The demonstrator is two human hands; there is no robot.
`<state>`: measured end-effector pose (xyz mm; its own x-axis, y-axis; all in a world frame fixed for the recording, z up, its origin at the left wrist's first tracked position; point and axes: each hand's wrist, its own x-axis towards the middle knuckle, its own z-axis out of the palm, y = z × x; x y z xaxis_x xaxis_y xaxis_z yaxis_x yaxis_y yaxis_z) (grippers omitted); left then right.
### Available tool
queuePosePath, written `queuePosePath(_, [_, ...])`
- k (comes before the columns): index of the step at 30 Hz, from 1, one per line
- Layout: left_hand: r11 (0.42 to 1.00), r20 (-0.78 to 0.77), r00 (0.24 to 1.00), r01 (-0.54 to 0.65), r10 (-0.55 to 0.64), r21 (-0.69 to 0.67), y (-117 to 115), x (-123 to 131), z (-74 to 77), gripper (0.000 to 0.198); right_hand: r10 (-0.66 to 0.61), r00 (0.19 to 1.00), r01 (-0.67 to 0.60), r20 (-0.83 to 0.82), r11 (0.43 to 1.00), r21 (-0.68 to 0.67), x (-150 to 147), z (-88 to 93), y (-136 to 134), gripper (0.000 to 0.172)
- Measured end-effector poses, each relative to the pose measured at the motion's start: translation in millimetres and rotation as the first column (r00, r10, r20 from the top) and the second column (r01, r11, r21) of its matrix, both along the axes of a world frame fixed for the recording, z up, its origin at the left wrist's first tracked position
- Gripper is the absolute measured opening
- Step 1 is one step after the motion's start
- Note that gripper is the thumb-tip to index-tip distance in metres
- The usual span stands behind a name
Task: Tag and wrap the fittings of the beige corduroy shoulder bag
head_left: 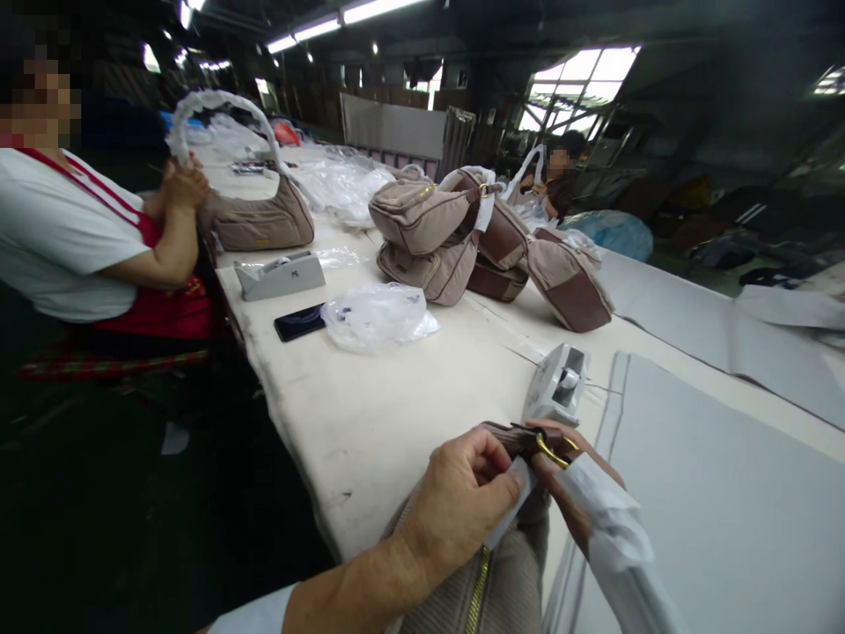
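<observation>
A taupe ribbed handbag with a gold zipper lies at the table's near edge, right below me. Thumb and fingers of my left hand are closed on a strip of white paper beside the bag's brown strap tab. My right hand grips the strap end from the far side, partly hidden behind the wrapping. A gold ring joins the tab to the strap, which is wrapped in white paper. Just beyond my hands stands a grey tape dispenser.
Several similar handbags are piled mid-table. A phone, a clear plastic bag and another tape dispenser lie left. Large grey sheets cover the right. A seated person handles a bag at left; another person sits beyond.
</observation>
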<state>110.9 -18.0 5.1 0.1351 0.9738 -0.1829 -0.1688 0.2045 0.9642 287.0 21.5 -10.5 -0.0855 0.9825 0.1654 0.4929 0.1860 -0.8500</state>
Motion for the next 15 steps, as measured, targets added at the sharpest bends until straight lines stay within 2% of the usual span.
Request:
queuePosePath(2, [1.0, 0.014, 1.0, -0.023, 0.023, 0.007, 0, 3, -1.1, 0.015, 0.043, 0.998, -0.043, 0.047, 0.999, 0.0, -4, 9.7, 3, 0.04])
queuePosePath(4, [1.0, 0.07, 0.997, -0.027, 0.027, -0.001, 3, 5, -2.3, 0.017, 0.068, 0.996, -0.068, 0.052, 0.998, -0.012, -8, 17.0, 1, 0.037])
queuePosePath(5, [1.0, 0.102, 0.995, -0.02, 0.02, 0.0, 6, 6, -2.6, 0.018, 0.04, 0.999, -0.039, 0.03, 0.999, -0.011, -10, 19.0, -3, 0.033])
queuePosePath(7, [0.999, 0.142, 0.99, 0.02, -0.024, 0.031, 12, 9, -2.2, 0.021, -0.115, 0.992, 0.116, -0.056, 0.993, 0.011, -14, 19.2, -14, 0.031])
queuePosePath(10, [0.985, 0.138, 0.978, 0.148, -0.159, 0.084, 21, 11, 0.3, 0.021, -0.354, 0.915, 0.362, -0.193, 0.932, 0.006, -18, 13.8, -35, 0.032])
queuePosePath(12, [0.972, 0.145, 0.961, 0.229, -0.236, 0.058, 24, 10, 2.9, 0.022, -0.384, 0.892, 0.396, -0.238, 0.918, 0.003, -19, 9.2, -44, 0.033])
queuePosePath(15, [0.963, 0.137, 0.953, 0.27, -0.269, 0.009, 21, 8, 8.6, 0.024, -0.323, 0.913, 0.339, -0.25, 0.94, 0.024, -20, 2.4, -45, 0.037])
